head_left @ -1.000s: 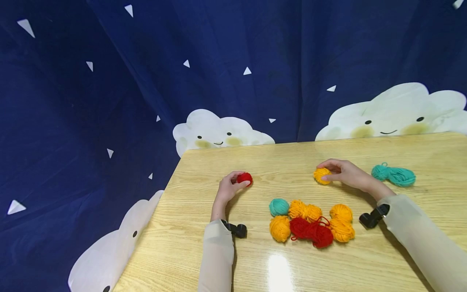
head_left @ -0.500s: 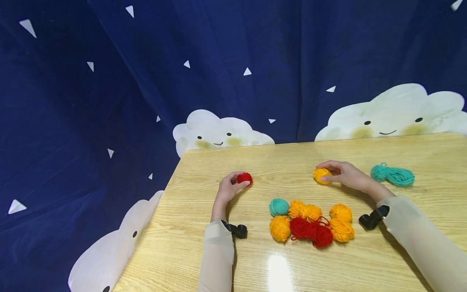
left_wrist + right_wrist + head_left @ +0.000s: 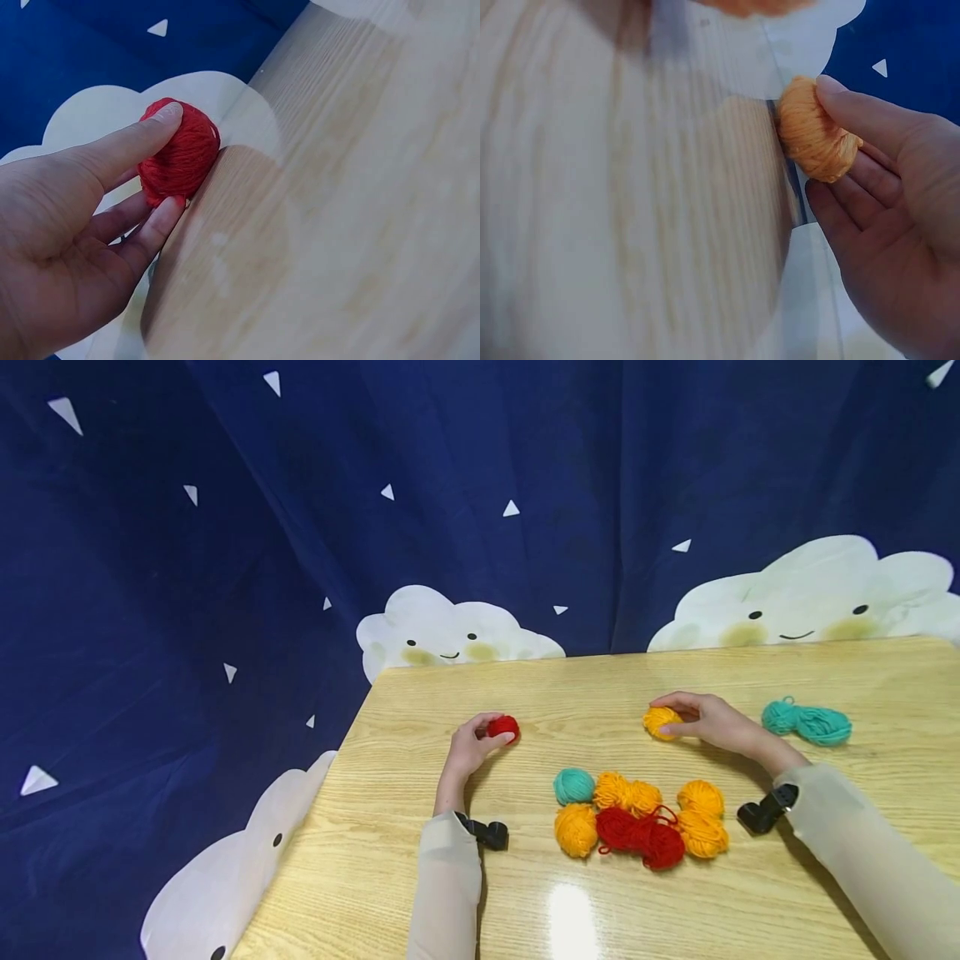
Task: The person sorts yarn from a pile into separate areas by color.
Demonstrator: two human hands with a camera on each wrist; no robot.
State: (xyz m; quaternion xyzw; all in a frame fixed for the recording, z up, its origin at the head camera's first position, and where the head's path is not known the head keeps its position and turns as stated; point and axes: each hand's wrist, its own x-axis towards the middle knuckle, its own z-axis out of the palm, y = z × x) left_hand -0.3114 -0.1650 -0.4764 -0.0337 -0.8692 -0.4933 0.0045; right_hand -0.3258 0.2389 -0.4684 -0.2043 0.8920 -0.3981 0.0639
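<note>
My left hand [image 3: 470, 749] holds a small red yarn ball [image 3: 503, 728] between thumb and fingers, toward the table's left side. In the left wrist view the thumb lies over the red ball [image 3: 180, 154] and fingertips touch its lower side. Farther right, my right hand [image 3: 712, 722] grips a yellow yarn ball [image 3: 662, 722]. The right wrist view has the thumb on top of this ball [image 3: 814, 131], with the fingers partly behind it. Whether either ball touches the table is hard to tell.
Between the forearms lie a teal yarn ball [image 3: 573, 785], a yellow ball [image 3: 576, 830], a yellow skein [image 3: 627, 792], a red skein [image 3: 641, 837] and a yellow pair [image 3: 702, 820]. A teal skein [image 3: 807, 722] lies beyond the right wrist. Behind the wooden table [image 3: 360, 860] hangs a blue curtain [image 3: 450, 460].
Both hands keep their hold on the balls and stay in nearly the same places. Only a slight shift of the whole head view shows.
</note>
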